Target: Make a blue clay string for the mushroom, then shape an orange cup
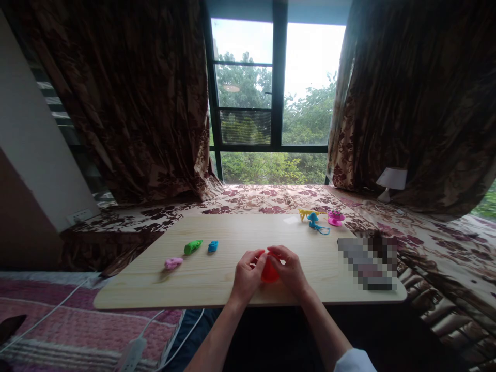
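Observation:
Near the front middle of the table, a smooth, rounded red piece of modelling clay [270, 273] sits between my two hands. My left hand [249, 268] pinches it at the upper left with thumb and fingertips. From the other side, my right hand [289, 266] curls its fingers over the top and right of the same piece. The fingertips of both hands nearly meet above it, so part of its upper shape is hidden. Left of my hands lie a blue lump [213, 246], a longer green lump [192, 247] and a pink lump [173, 263], all clay-like.
On the pale wooden table [248, 232], a yellow figure [307, 213], a blue mushroom shape [313, 219] and a pink dotted piece [336, 218] stand at the far right. A pixelated dark object [368, 263] lies at the right edge. A lamp [391, 180] stands beyond, by the curtain.

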Demonstrator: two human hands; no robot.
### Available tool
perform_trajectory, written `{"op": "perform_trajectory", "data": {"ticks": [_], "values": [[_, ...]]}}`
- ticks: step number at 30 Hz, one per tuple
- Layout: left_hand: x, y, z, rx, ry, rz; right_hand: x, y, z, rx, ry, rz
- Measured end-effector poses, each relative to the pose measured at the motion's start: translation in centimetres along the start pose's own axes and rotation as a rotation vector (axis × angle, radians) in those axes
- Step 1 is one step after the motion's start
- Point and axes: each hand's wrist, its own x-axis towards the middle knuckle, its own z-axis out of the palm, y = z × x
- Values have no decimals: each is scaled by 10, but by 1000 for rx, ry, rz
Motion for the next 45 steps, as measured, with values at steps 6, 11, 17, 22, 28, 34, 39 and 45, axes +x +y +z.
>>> {"op": "perform_trajectory", "data": {"ticks": [6,11,17,22,28,34,39,45], "values": [[0,-7,0,5,11,-7,1,0,-1,19,10,6],[0,-7,0,10,-2,1,1,0,-2,22,3,3],[0,-4,0,28,0,20,2,0,-1,30,-7,8],[0,-4,0,44,-18,35,1,1,-1,26,-23,9],[-1,-2,0,50,-24,58,1,0,-2,13,-13,1],[-2,-1,1,58,-25,74,1,-3,-2,8,-23,1],[-2,-1,1,65,-29,79,1,-5,-3,6,-21,0],[-2,0,1,82,-27,89,1,-4,-1,18,-37,16]]}}
